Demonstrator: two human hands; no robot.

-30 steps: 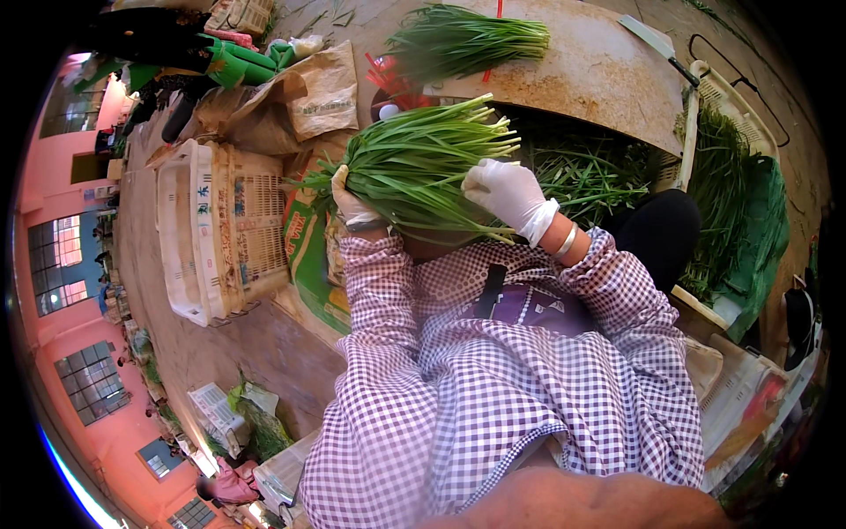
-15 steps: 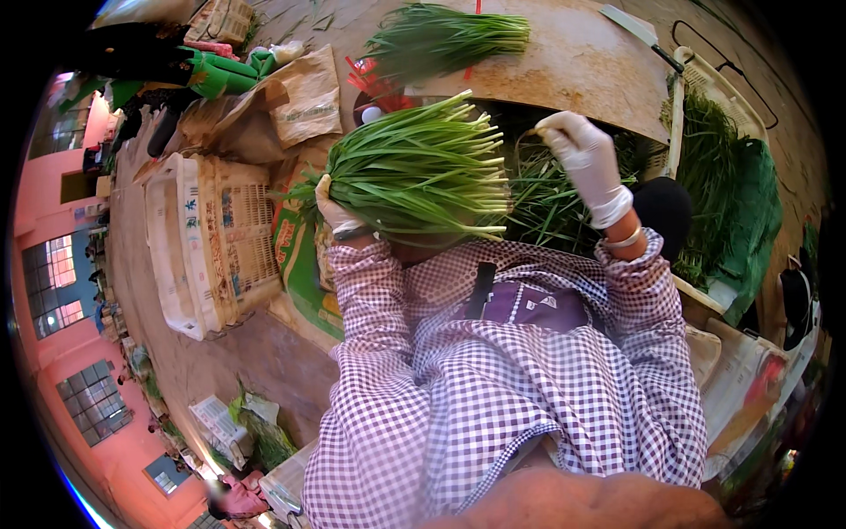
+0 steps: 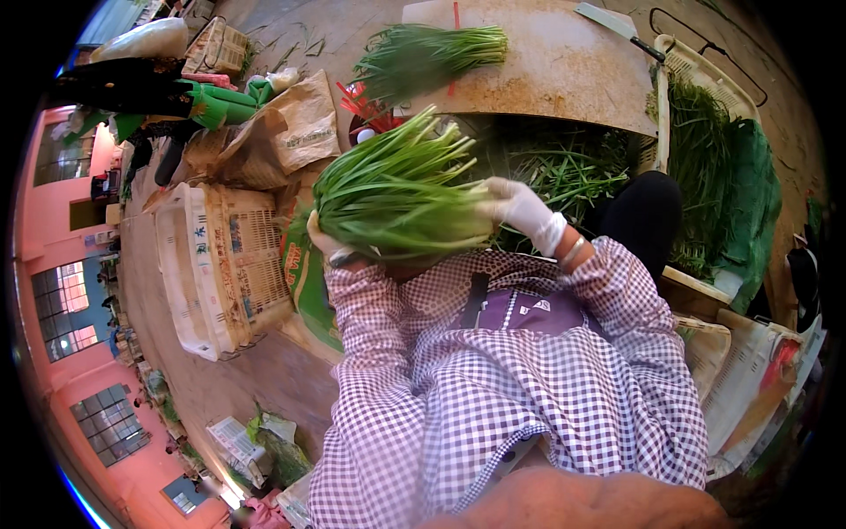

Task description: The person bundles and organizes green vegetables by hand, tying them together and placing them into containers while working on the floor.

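A thick bunch of garlic chives (image 3: 397, 194) lies across in front of me, its pale stem ends to the right and its lower part smeared by motion. My left hand (image 3: 328, 236), in a white glove, is wrapped round the leafy side of the bunch. At the stem ends is my right hand (image 3: 520, 210), gloved too, its fingers bent together against the stems; the fingertips are blurred. A second bunch of chives (image 3: 432, 53) rests on a stained board (image 3: 564, 79), over a red tie strip (image 3: 456, 13).
Past the board's right corner a knife (image 3: 617, 31) lies pointing away. Loose greens (image 3: 573, 172) lie under the board. A crate (image 3: 749, 97) of greens with green cloth stands right; stacked crates (image 3: 211, 264) stand left. Red tie strips (image 3: 374, 110) sit beside the bunch.
My right hand has come down and left, from above the loose greens to the stem ends. The held bunch has tilted and its stems are less even. The view has shifted slightly.
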